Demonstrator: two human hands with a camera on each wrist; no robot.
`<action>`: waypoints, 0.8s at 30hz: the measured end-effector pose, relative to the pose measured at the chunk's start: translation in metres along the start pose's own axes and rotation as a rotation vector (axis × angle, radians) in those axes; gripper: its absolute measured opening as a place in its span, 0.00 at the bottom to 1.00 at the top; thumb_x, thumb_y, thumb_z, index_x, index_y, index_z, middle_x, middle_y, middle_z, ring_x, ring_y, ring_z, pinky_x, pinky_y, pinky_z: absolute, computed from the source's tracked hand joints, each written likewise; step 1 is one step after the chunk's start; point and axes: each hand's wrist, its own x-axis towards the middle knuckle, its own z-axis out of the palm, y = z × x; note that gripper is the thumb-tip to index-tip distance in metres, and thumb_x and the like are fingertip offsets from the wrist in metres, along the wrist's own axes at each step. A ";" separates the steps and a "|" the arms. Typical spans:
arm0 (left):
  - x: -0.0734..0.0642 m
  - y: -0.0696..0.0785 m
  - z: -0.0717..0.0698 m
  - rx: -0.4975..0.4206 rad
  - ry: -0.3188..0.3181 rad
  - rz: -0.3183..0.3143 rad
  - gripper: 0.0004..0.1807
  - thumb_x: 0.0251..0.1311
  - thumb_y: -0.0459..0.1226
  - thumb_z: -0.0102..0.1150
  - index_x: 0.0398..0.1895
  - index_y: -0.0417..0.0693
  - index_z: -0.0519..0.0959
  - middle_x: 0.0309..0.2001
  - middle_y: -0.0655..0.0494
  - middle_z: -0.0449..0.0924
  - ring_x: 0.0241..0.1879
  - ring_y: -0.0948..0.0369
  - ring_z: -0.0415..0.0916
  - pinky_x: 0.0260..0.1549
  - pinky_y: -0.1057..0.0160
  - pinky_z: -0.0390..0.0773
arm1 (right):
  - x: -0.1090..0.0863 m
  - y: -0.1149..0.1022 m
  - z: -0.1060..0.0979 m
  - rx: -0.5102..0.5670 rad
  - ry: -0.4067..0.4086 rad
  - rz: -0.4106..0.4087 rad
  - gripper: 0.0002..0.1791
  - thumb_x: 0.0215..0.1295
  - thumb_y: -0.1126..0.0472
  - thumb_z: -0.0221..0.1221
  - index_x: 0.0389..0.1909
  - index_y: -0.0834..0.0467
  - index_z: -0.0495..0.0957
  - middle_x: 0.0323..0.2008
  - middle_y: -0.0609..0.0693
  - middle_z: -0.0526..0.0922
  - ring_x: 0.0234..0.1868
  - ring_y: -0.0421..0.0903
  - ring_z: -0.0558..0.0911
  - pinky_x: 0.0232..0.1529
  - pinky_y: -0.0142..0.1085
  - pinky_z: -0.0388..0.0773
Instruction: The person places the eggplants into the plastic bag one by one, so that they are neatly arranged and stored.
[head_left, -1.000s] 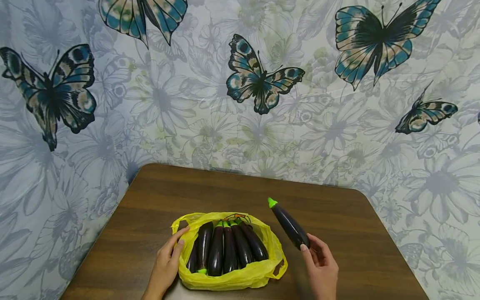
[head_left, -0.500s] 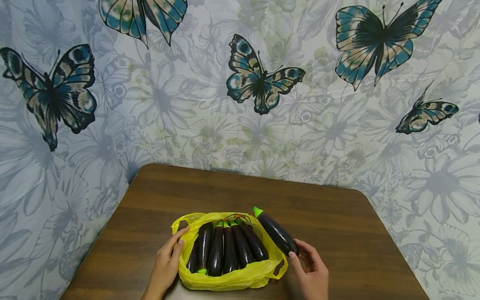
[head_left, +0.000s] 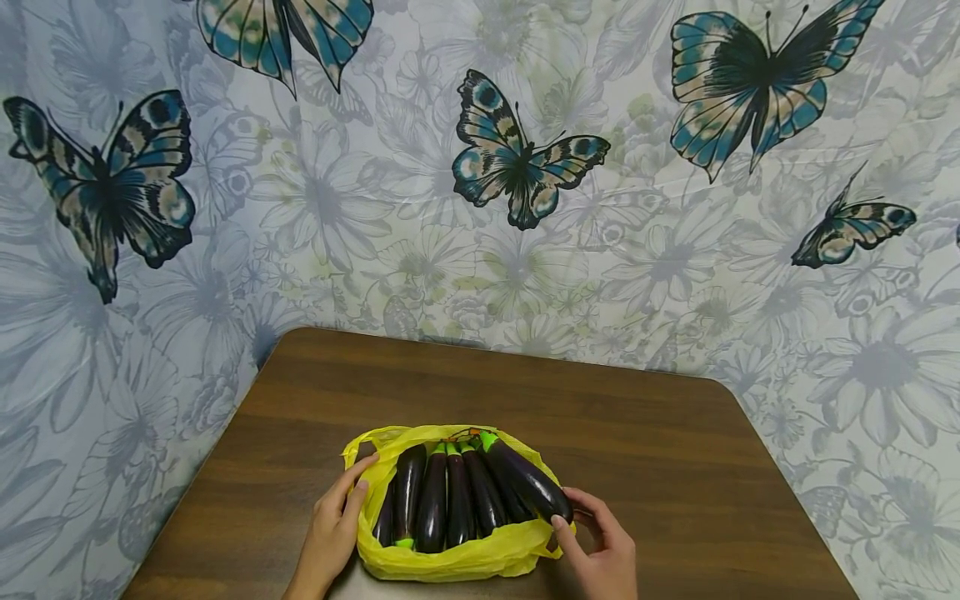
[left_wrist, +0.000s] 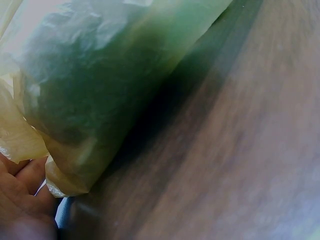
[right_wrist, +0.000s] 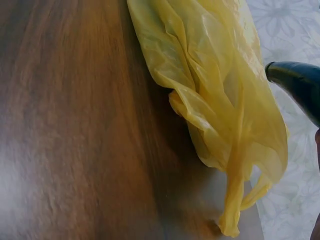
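A yellow plastic bag [head_left: 442, 565] lies wide open on the table, with several glossy dark eggplants [head_left: 431, 504] side by side in it. My right hand [head_left: 602, 543] pinches the blunt end of another eggplant [head_left: 528, 481], thumb in front and fingers behind. This one slants over the bag's right side, its green stem end toward the back. In the right wrist view the held eggplant [right_wrist: 298, 85] shows at the right edge, beside the bag [right_wrist: 220, 90]. My left hand [head_left: 330, 518] holds the bag's left edge near its handle, between thumb and fingers.
The brown wooden table [head_left: 675, 467] has rounded far corners. Behind it hangs a pale floral wall covering [head_left: 420, 267] with large printed butterflies. At the bag's right side a handle loop [right_wrist: 232, 200] droops toward the tabletop.
My right hand has moved left and toward me with its eggplant, from beside the bag to over its right side. My left hand and the bag have stayed put.
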 end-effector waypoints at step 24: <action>0.001 0.000 -0.001 -0.028 -0.015 0.000 0.19 0.81 0.41 0.46 0.70 0.58 0.77 0.66 0.55 0.79 0.67 0.51 0.72 0.55 0.88 0.60 | -0.006 -0.003 0.034 -0.174 -0.124 -0.155 0.27 0.51 0.68 0.78 0.53 0.51 0.83 0.45 0.47 0.87 0.42 0.38 0.85 0.40 0.25 0.81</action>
